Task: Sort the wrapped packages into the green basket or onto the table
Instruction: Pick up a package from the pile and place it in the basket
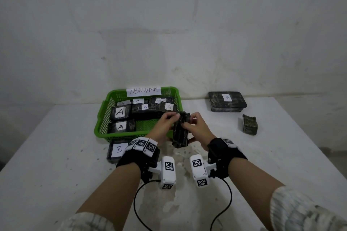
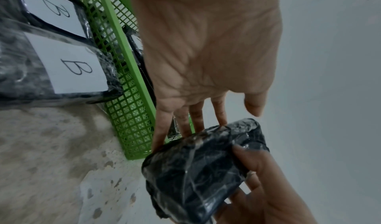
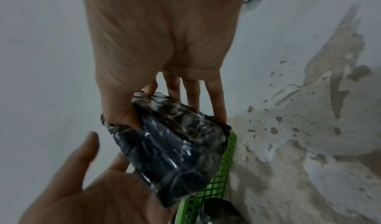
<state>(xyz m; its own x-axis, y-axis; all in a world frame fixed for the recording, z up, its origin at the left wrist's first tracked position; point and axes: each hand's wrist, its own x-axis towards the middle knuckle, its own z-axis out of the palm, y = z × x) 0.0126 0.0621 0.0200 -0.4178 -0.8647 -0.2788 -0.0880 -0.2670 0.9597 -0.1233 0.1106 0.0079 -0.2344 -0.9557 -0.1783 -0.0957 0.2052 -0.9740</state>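
Note:
A dark wrapped package (image 1: 180, 131) with no label showing is held on end just above the table, at the green basket's (image 1: 120, 137) front right corner. My right hand (image 1: 195, 124) pinches the package (image 3: 175, 146), thumb on one face and fingers behind. My left hand (image 1: 167, 121) lies against its other side; its straight fingers (image 2: 198, 118) touch the package (image 2: 202, 167) while the thumb stands clear. The basket (image 2: 128, 113) carries an "ABNORMAL" sign (image 1: 143, 91) and holds several packages marked A (image 1: 120, 112).
A package marked B (image 1: 118, 150) lies on the table before the basket; the left wrist view shows two B packages (image 2: 78, 64) there. At the back right a large B package (image 1: 227, 102) rests by the wall, with a small unlabelled one (image 1: 249, 124) nearer. The table (image 1: 56, 165) is white and stained.

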